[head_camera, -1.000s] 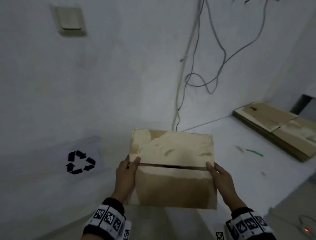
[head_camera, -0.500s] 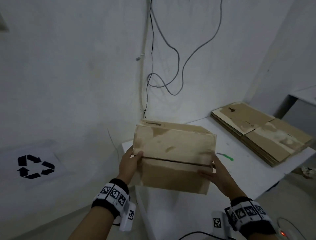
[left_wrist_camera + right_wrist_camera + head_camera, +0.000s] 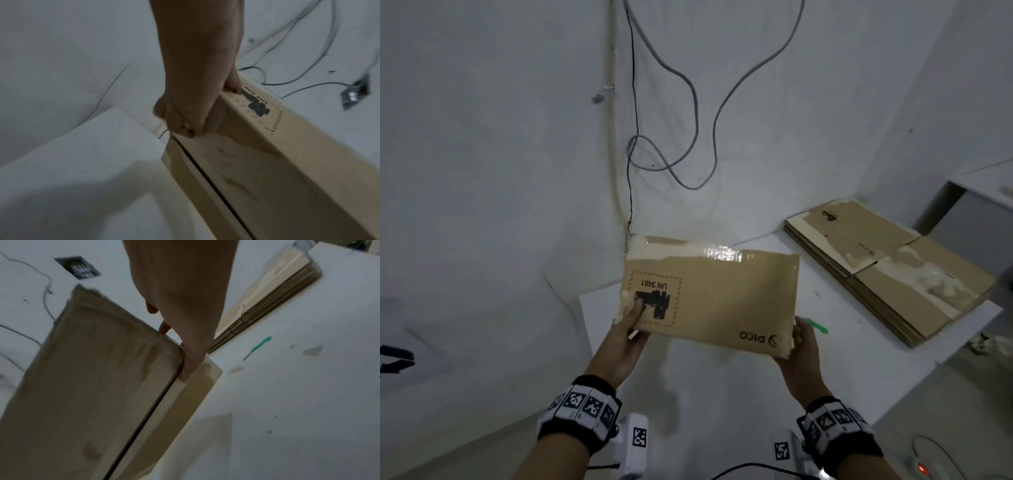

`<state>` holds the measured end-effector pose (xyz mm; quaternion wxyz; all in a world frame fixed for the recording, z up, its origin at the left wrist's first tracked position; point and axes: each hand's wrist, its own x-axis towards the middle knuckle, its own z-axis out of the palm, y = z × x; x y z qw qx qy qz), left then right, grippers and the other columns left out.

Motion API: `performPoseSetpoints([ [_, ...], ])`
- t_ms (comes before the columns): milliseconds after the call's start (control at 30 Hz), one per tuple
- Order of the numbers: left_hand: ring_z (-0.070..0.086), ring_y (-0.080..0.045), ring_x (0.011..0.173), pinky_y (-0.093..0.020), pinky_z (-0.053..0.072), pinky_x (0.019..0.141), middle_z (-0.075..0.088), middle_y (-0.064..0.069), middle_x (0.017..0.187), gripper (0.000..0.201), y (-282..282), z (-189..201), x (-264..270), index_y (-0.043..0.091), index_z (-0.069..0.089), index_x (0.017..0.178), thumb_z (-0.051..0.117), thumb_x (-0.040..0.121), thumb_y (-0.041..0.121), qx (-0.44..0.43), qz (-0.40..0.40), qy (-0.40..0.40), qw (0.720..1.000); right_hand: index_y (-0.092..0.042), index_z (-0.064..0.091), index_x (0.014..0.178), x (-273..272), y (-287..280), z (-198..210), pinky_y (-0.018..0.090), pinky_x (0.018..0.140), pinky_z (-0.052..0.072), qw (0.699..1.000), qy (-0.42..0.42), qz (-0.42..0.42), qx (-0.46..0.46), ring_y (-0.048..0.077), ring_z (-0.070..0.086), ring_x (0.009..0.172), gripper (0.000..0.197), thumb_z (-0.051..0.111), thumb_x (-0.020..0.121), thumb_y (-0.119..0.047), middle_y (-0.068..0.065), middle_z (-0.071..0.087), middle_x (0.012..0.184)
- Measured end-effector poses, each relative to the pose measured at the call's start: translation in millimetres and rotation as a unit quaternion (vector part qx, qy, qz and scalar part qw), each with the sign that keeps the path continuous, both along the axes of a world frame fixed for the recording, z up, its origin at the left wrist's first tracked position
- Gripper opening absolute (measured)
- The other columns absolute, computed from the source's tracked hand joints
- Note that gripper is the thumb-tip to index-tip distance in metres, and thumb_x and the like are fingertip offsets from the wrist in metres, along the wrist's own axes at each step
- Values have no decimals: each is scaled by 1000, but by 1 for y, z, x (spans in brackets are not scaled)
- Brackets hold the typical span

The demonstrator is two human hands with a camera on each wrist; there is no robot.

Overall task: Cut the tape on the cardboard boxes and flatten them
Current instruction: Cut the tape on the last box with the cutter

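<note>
Both hands grasp the box (image 3: 714, 298) above the surface (image 3: 722, 394): left hand (image 3: 625, 334) at its 9 o'clock end, right hand (image 3: 803, 346) at 3 o'clock.

Left hand (image 3: 193, 104) grips the cardboard box (image 3: 267, 170) by its corner.

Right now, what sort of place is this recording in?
Probably a bare utility or storage corner used for breaking down packaging: loose cables hang down a plain white wall, flattened cardboard is stacked on a white table, and both hands hold a box.
</note>
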<state>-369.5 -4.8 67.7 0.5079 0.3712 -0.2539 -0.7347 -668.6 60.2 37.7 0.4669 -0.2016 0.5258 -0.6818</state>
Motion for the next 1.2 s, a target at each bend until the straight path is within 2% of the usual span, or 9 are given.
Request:
performPoseSetpoints([
  [133,62,-20,110,-29,56,87,62,-10,126,44,-3,-41,-28,9,50,134,49,93,24,28,89,-14,996,-18,48,71,-29,-29,-25,28,50,39,996,-67,21,50,19,51,55,29,46,100,-23,-4,45,69],
  [267,64,-21,97,-22,57,70,64,-6,114,21,7,-87,-56,9,55,119,44,101,13,205,179,-16,962,-10,47,69,-73,-44,-66,35,64,56,989,-12,69,133,29,60,72,29,49,98,-8,4,62,77],
  [467,45,-34,130,-44,38,107,48,-14,139,54,27,-110,-89,8,40,143,34,103,44,210,326,-84,918,-8,72,78,-154,-66,-103,36,80,51,929,248,183,206,28,69,90,37,45,102,-20,12,74,97],
  [567,43,-30,133,-43,38,105,45,-9,144,68,28,-94,-98,15,36,146,26,97,61,200,344,-116,910,-13,74,105,-194,-91,-121,36,93,47,856,450,175,186,28,60,103,21,57,95,-20,12,66,114],
  [667,41,-25,132,-43,39,102,42,-4,143,63,22,-78,-107,19,31,148,39,97,55,164,376,-188,893,-10,54,139,-224,-116,-149,41,110,36,760,552,253,230,33,47,131,47,61,95,-22,14,49,143],
  [767,44,-28,130,-45,39,106,43,-6,144,74,9,-72,-113,17,29,146,61,89,50,128,401,-265,867,-13,56,138,-236,-126,-174,41,106,39,674,626,310,240,33,46,130,47,60,94,-28,15,51,143],
  [900,43,-34,130,-53,39,106,41,-11,146,101,-4,-80,-116,13,22,149,77,73,52,133,378,-374,836,-9,72,90,-231,-114,-166,32,72,43,723,594,271,225,34,62,96,31,58,92,-36,13,65,100],
  [1000,36,-35,135,-53,32,111,32,-14,152,97,-9,-82,-119,14,12,152,75,81,35,143,377,-395,826,-17,65,88,-229,-113,-144,32,74,43,743,580,254,216,32,63,94,9,66,92,-26,5,64,93],
  [1200,26,-29,142,-45,25,116,18,-11,159,96,-20,-69,-110,12,-2,154,68,89,24,127,335,-377,854,-9,44,100,-176,-159,-47,36,57,50,880,445,168,12,29,63,64,6,48,102,-13,14,63,93],
])
